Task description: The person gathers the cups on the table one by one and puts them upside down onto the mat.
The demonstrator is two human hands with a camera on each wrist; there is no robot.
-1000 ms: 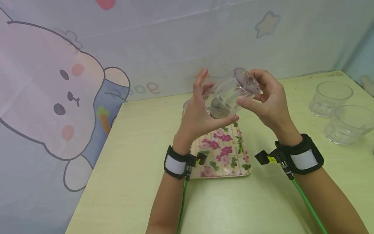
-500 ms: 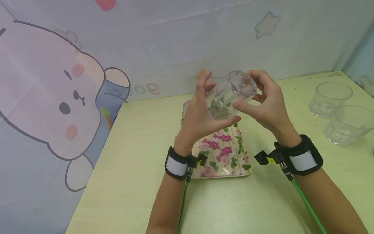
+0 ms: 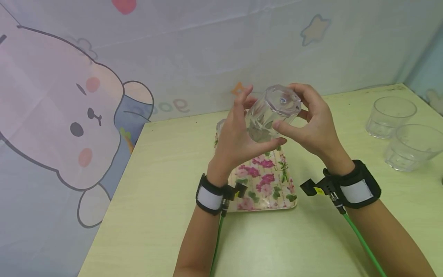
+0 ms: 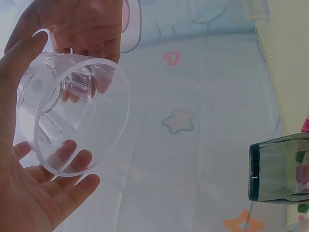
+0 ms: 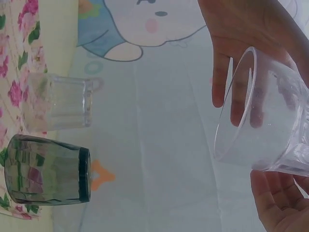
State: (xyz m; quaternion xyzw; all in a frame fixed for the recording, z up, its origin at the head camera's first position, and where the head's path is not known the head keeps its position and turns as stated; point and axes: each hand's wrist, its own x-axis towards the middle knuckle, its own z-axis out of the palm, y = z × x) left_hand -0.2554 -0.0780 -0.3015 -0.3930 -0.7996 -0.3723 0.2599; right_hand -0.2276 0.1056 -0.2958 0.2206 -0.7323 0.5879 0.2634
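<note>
A clear plastic cup [image 3: 273, 107] is held tilted in the air, its faceted base up toward the right and its mouth down toward the left. My right hand [image 3: 311, 119] grips it near the base, thumb on the near side and fingers behind. My left hand [image 3: 235, 134] stands spread beside the mouth end, thumb below and fingers above; whether it touches the cup is hard to tell. In the left wrist view, the left hand's fingers [image 4: 77, 193] lie around the rim. In the right wrist view, the left fingers [image 5: 236, 96] show partly through the clear wall.
A flower-patterned tray [image 3: 263, 192] lies below the hands. A green-tinted cup [image 5: 48, 169] and another clear cup [image 5: 58, 101] stand base-up on it, mostly hidden in the head view. At the right, two clear cups [image 3: 391, 115] stand mouth-up on the table [image 3: 155, 192].
The right hand has tipped the cup, so its base now faces more toward the head camera and has shifted slightly left. My left hand has moved slightly right.
</note>
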